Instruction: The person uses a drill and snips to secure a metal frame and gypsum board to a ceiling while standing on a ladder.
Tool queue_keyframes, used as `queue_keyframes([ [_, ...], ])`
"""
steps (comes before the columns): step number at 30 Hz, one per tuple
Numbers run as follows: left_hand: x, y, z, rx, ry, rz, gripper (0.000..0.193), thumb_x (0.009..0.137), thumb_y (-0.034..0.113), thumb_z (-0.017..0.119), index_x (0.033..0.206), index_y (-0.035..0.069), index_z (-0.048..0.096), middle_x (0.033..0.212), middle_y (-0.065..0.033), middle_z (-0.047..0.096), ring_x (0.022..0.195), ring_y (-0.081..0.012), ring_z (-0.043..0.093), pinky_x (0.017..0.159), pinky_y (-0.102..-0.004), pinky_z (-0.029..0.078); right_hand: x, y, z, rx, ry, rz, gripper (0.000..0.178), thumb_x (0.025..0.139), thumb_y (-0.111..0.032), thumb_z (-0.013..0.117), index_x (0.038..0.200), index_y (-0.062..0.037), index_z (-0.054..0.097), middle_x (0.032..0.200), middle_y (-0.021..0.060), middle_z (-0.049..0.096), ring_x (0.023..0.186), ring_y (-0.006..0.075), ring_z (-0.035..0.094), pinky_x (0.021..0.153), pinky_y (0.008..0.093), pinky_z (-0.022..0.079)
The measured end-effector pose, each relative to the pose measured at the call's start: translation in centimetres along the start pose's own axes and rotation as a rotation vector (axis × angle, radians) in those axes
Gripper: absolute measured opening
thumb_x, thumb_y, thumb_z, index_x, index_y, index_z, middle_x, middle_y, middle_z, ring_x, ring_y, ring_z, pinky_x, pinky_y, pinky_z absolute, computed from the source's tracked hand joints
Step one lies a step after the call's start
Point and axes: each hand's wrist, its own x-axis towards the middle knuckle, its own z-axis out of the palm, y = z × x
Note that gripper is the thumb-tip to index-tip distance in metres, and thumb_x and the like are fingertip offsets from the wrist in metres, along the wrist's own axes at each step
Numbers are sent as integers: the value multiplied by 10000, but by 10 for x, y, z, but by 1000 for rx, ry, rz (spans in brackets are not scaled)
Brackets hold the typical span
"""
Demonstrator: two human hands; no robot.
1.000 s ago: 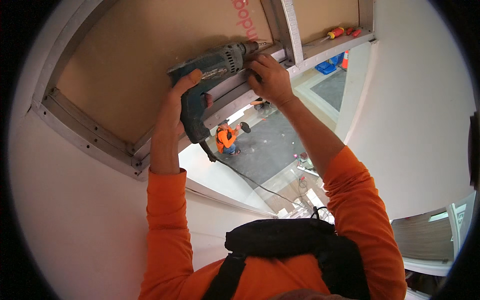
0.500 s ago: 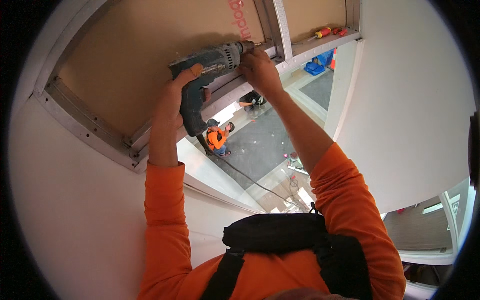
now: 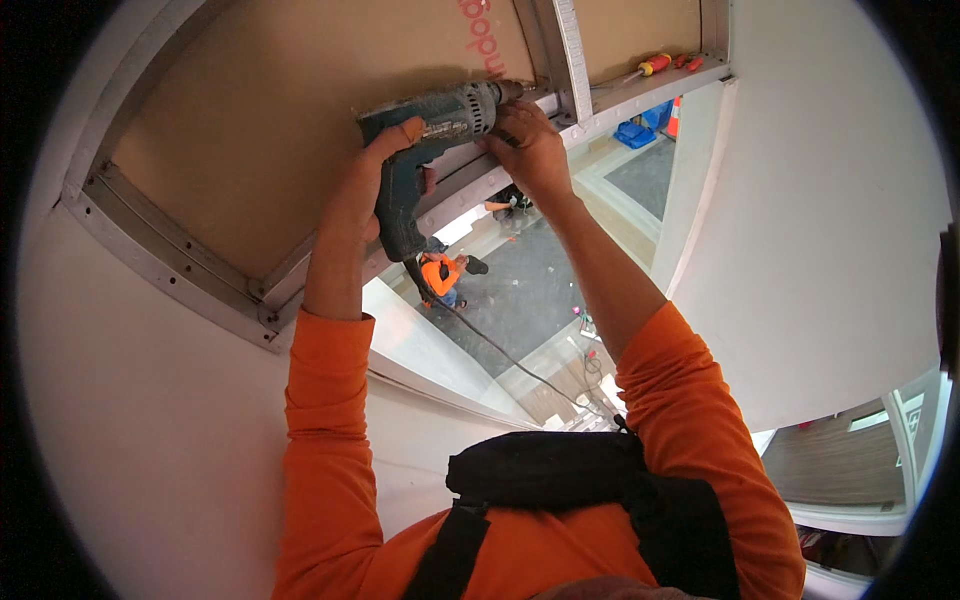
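dark teal drill (image 3: 440, 108), orange sleeves (image 3: 330, 440), tan board (image 3: 260, 140)

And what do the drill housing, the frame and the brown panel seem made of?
Drill housing: probably hard plastic, dull teal, moulded vent slots and scuffs. Frame: likely metal, satin grey, crisp folded edges. Brown panel: some board, matte and flat; paper-faced or wooden, I can't tell.

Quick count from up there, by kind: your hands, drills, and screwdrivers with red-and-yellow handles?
Left hand and right hand: 2
Drill: 1
Screwdriver: 1
Total: 4
Left out: red pieces beside the screwdriver, too small to identify.
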Motion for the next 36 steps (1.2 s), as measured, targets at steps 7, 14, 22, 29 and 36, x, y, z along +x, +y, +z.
queue_keyframes([
  [7,6,-4,-7,66,-37,4,440,856,377,686,1068,0,603,845,-127,656,664,-212,654,608,-323,548,1,2,3,16,34,-25,215,710,-151,792,879,-50,706,1017,82,690,1036,277,607,911,381,497],
  [14,1,-4,-2,-11,-11,16,417,809,341,748,1007,-9,636,814,-114,654,630,-199,645,584,-311,536,2,1,1,28,10,-14,213,712,-156,796,866,-44,701,1026,84,691,1046,281,603,917,381,495],
  [22,4,3,-1,86,-60,-33,468,839,405,717,1033,-11,622,816,-124,655,629,-198,651,580,-293,531,0,-2,3,-45,50,-84,180,740,-127,761,881,-39,694,1036,104,678,1048,318,589,933,416,485],
  [29,10,4,3,76,10,-19,466,854,404,704,1046,-11,616,841,-124,669,642,-200,662,567,-292,531,-1,7,11,-130,113,-219,202,715,-101,663,901,-47,605,973,124,596,1000,360,565,880,456,488],
  [36,4,22,12,159,81,-16,409,856,350,698,1045,-4,625,817,-110,670,622,-184,649,576,-295,542,-9,11,21,-160,155,-173,230,651,-125,626,871,-73,584,918,121,543,951,345,548,825,449,492],
])
